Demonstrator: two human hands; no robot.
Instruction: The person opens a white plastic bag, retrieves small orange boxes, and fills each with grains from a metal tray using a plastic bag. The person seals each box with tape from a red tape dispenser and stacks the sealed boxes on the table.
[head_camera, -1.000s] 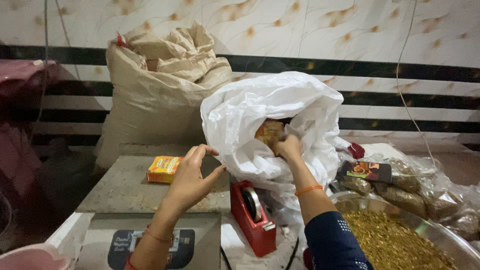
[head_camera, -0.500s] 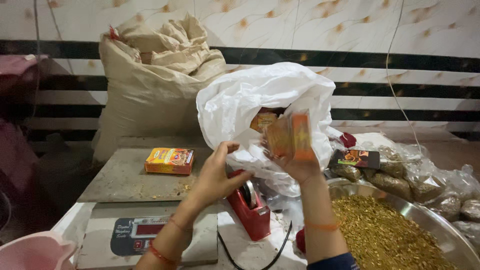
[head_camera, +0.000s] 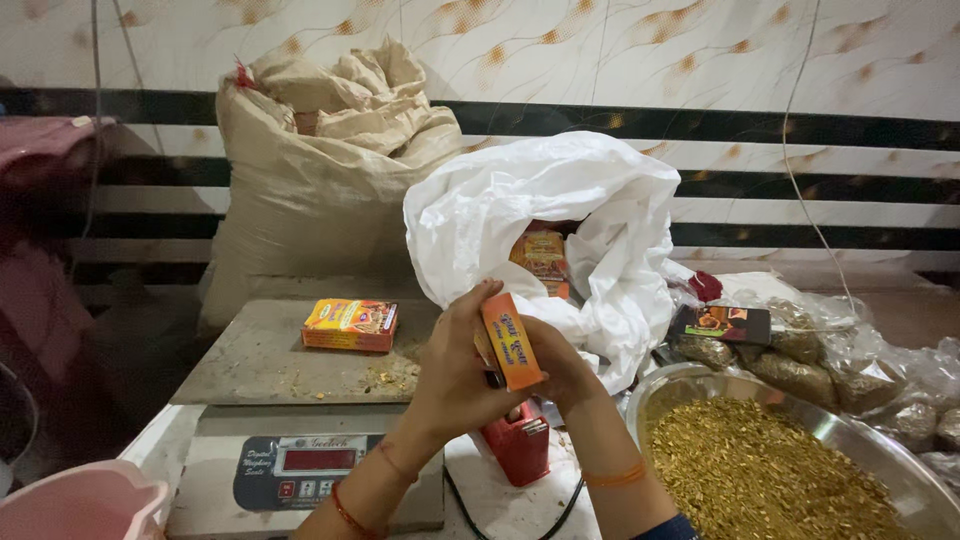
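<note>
both hands have come together low in front of the white plastic bag, where half a second ago the right hand held the small orange box up by the bag's mouth and the left hand was apart from it. now the small orange box sits tilted between the two, above the red tape dispenser: the left hand wraps its fingers around the box's near side, thumb up on its top edge, and the right hand cups it from behind, fingers closed on it. that puts the box out of the bag and in a two-handed grip. more orange cartons show inside the bag's opening. a flat orange carton lies on the weighing scale platform, a dark printed packet rests on clear filled pouches at right, beside the steel bowl of yellowish grain.
</note>
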